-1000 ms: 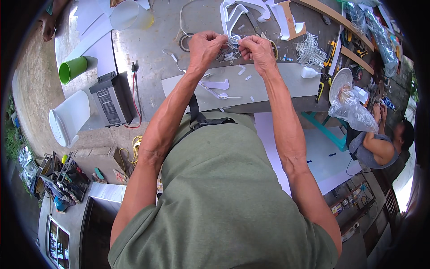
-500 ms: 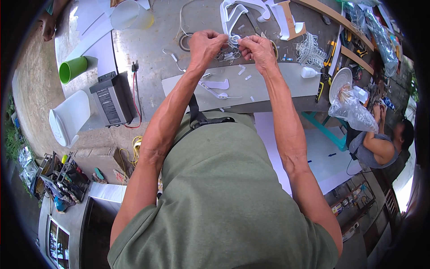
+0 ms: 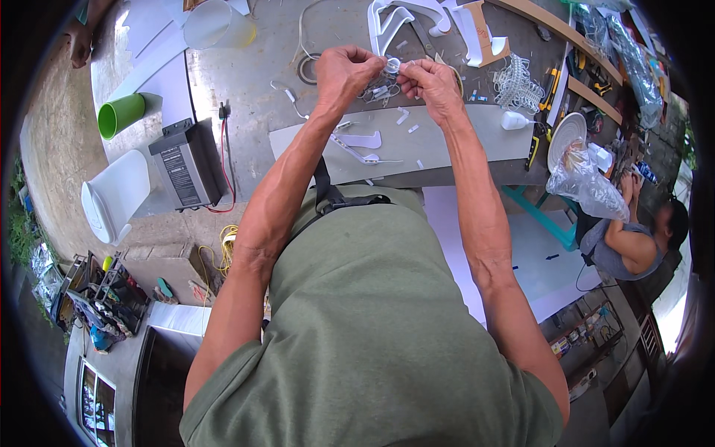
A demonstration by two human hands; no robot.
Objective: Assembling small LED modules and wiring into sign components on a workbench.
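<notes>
Over the far middle of the workbench, my left hand (image 3: 344, 74) and my right hand (image 3: 432, 83) face each other, a short gap apart. Both are closed in a pinch on a small white wire (image 3: 392, 65), which loops between the fingertips; its ends are hidden. Just beneath the fingers lies a small tangle of white wires and little white pieces (image 3: 381, 92). Beyond the hands stands a white channel-shaped letter shell (image 3: 389, 31). A second white shell with a brown face (image 3: 477, 36) lies to its right, past a pair of scissors (image 3: 422, 37).
A grey sheet (image 3: 477, 138) bears white offcuts near my body. To the left are a black power unit (image 3: 184, 167), a green cup (image 3: 121, 116) and a clear tub (image 3: 218, 26). Strung white modules (image 3: 515, 86) and cutters (image 3: 550, 89) lie right. A co-worker (image 3: 629, 242) sits at far right.
The wire between my fingertips now shows as a clearer white loop. My left hand has shifted very slightly right; the right hand has barely moved.
</notes>
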